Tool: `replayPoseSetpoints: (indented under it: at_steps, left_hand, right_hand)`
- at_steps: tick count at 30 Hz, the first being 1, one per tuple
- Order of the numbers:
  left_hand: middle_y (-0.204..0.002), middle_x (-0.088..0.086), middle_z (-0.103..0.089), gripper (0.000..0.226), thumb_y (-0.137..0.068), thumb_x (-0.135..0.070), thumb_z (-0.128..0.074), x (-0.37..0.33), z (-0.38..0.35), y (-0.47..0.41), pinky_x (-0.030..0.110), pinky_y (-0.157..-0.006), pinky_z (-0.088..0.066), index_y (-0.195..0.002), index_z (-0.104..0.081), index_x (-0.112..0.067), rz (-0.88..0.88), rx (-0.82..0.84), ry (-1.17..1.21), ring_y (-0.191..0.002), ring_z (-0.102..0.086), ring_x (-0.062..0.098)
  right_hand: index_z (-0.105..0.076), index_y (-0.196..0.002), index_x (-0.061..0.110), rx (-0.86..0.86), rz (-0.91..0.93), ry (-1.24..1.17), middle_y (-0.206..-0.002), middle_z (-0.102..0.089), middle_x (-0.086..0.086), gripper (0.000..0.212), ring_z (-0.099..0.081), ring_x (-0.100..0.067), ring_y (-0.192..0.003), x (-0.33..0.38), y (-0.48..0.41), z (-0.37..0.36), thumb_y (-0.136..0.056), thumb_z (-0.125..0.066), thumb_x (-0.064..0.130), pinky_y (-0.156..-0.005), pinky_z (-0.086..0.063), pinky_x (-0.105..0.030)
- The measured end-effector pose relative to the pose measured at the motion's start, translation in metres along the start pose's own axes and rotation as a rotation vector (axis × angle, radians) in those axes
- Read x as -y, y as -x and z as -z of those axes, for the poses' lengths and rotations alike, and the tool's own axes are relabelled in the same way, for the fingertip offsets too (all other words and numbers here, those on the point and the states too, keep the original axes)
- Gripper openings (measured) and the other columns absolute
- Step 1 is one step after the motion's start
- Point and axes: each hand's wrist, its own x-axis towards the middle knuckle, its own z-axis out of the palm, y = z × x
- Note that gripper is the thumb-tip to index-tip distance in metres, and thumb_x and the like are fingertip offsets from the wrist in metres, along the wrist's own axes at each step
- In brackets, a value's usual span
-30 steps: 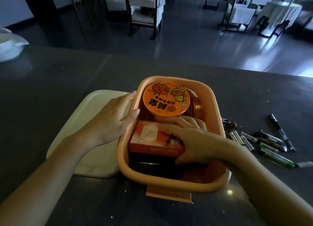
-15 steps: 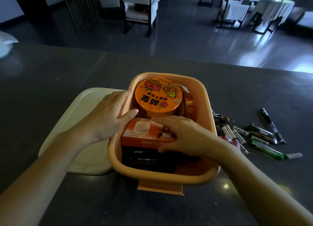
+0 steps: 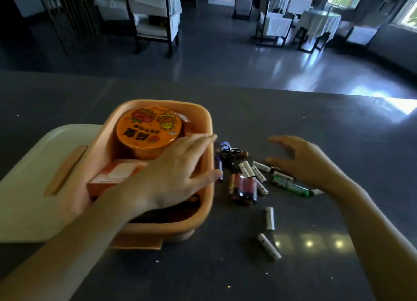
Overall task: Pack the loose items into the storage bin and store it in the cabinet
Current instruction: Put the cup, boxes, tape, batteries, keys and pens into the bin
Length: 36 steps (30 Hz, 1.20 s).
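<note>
An orange storage bin sits on the dark counter and holds a round orange cup at its far end and an orange box in front of it. My left hand stretches across the bin's right side, fingers straight, thumb over the rim near a purple battery. To the right, my right hand hovers open above a heap of loose items: white batteries, a red battery pack, a green pen and keys. Two more white batteries lie nearer me.
A cream lid with an orange handle strip lies left of the bin, partly under it. Beyond the counter's far edge are a dark floor, chairs and cloth-covered tables.
Both hands left the box in the bin. My right hand went out to the loose items on the right; my left hand crossed over the bin toward them. The view shifted right.
</note>
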Motion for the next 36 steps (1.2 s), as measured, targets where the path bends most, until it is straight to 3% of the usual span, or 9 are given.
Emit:
replayPoseSetpoints:
  at_steps: [5, 10, 15, 20, 25, 29, 32, 36]
  left_hand:
    - [-0.152, -0.003, -0.022, 0.085, -0.079, -0.051, -0.061, -0.050, -0.059, -0.040, -0.004, -0.097, 0.002, -0.146, -0.017, -0.024, -0.011, 0.040, 0.028, -0.134, -0.013, 0.001]
    - [-0.155, -0.001, -0.013, 0.101, -0.073, -0.037, -0.074, -0.057, -0.111, -0.068, 0.028, -0.112, -0.014, -0.147, -0.006, -0.023, 0.140, 0.292, -0.200, -0.141, -0.013, 0.015]
    - [-0.146, -0.001, -0.029, 0.092, -0.074, -0.030, -0.073, -0.043, -0.132, -0.078, 0.038, -0.108, -0.027, -0.146, -0.015, -0.026, 0.317, 0.472, -0.269, -0.135, -0.022, 0.020]
    - [-0.135, -0.003, -0.038, 0.084, -0.073, -0.032, -0.075, -0.036, -0.133, -0.077, 0.037, -0.103, -0.035, -0.142, -0.027, -0.027, 0.347, 0.412, -0.231, -0.128, -0.027, 0.018]
    - [-0.133, -0.005, -0.041, 0.083, -0.072, -0.044, -0.072, -0.042, -0.127, -0.074, 0.032, -0.099, -0.037, -0.141, -0.029, -0.028, 0.315, 0.370, -0.201, -0.124, -0.030, 0.014]
    - [-0.128, -0.008, -0.041, 0.084, -0.069, -0.047, -0.073, -0.060, -0.105, -0.072, 0.025, -0.094, -0.031, -0.139, -0.031, -0.032, 0.227, 0.274, -0.164, -0.114, -0.026, 0.004]
    - [-0.120, -0.011, -0.045, 0.084, -0.063, -0.050, -0.075, -0.076, -0.070, -0.067, 0.022, -0.091, -0.028, -0.136, -0.037, -0.034, 0.190, 0.160, -0.132, -0.106, -0.027, 0.000]
    - [-0.110, -0.013, -0.053, 0.079, -0.055, -0.065, -0.071, -0.081, -0.005, -0.046, 0.015, -0.081, -0.028, -0.126, -0.047, -0.037, 0.172, 0.019, -0.186, -0.101, -0.041, 0.004]
  right_hand:
    - [-0.052, -0.126, 0.026, 0.193, 0.028, 0.038, -0.123, -0.058, -0.002, 0.056, -0.053, -0.020, -0.111, -0.064, 0.005, -0.002, -0.075, -0.069, 0.043, -0.090, -0.038, -0.029]
    - [-0.049, -0.128, 0.027, 0.311, 0.024, 0.058, -0.121, -0.057, -0.003, 0.061, -0.052, -0.023, -0.111, -0.104, 0.010, -0.007, -0.073, -0.071, 0.042, -0.094, -0.040, -0.037]
    - [-0.041, -0.134, 0.029, 0.331, 0.066, 0.028, -0.127, -0.043, 0.000, 0.065, -0.037, -0.022, -0.119, -0.116, 0.015, -0.028, -0.077, -0.068, 0.041, -0.102, -0.030, -0.039]
    - [-0.047, -0.129, 0.030, 0.271, 0.089, 0.037, -0.122, -0.044, 0.001, 0.057, -0.044, -0.020, -0.114, -0.118, 0.014, -0.042, -0.076, -0.068, 0.039, -0.095, -0.031, -0.036]
    - [-0.051, -0.125, 0.026, 0.261, 0.085, -0.014, -0.119, -0.046, -0.001, 0.053, -0.054, -0.025, -0.100, -0.118, 0.016, -0.046, -0.076, -0.069, 0.031, -0.085, -0.048, -0.039]
    - [-0.059, -0.120, 0.023, 0.229, 0.108, -0.073, -0.109, -0.057, -0.004, 0.046, -0.057, -0.020, -0.092, -0.113, 0.007, -0.039, -0.075, -0.070, 0.028, -0.074, -0.037, -0.017]
    - [-0.067, -0.109, 0.024, 0.198, 0.113, -0.113, -0.101, -0.067, -0.001, 0.036, -0.058, -0.012, -0.085, -0.098, -0.005, -0.022, -0.074, -0.072, 0.027, -0.067, -0.033, -0.015]
    - [-0.069, -0.103, 0.029, 0.129, 0.161, -0.240, -0.077, -0.059, 0.022, 0.031, -0.054, 0.009, -0.067, -0.053, -0.019, 0.008, -0.073, -0.073, 0.032, -0.056, -0.036, -0.005]
